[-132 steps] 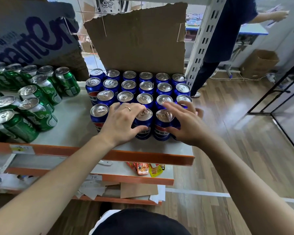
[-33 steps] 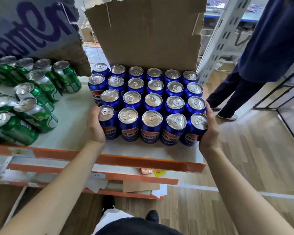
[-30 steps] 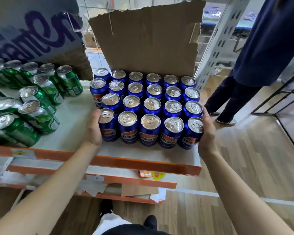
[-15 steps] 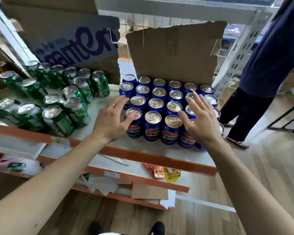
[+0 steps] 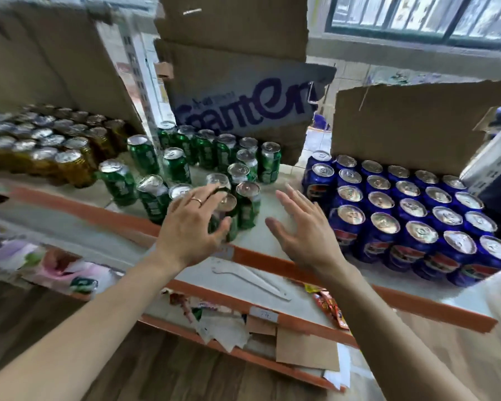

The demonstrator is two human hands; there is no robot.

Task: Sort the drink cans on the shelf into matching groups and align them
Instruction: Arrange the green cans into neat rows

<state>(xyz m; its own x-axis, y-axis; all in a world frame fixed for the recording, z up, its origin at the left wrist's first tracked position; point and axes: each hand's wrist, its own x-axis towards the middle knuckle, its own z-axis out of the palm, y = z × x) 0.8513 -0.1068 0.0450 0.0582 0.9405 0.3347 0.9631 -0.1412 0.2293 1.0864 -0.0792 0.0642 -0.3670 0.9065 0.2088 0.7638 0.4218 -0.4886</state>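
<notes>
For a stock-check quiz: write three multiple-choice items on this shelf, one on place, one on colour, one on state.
1. Where do the blue cans stand?
A. right of the green cans
B. left of them
C. on the floor

2. What colour are the cans at far left?
A. red
B. gold
C. white

3. How is the right hand?
A. gripping a can
B. fist closed
C. open, empty

Answers: 1 A, the blue block fills the shelf's right end. 2 B, their sides look golden-brown. 3 C, its fingers are spread over bare shelf, while the left hand reaches over green cans.
</notes>
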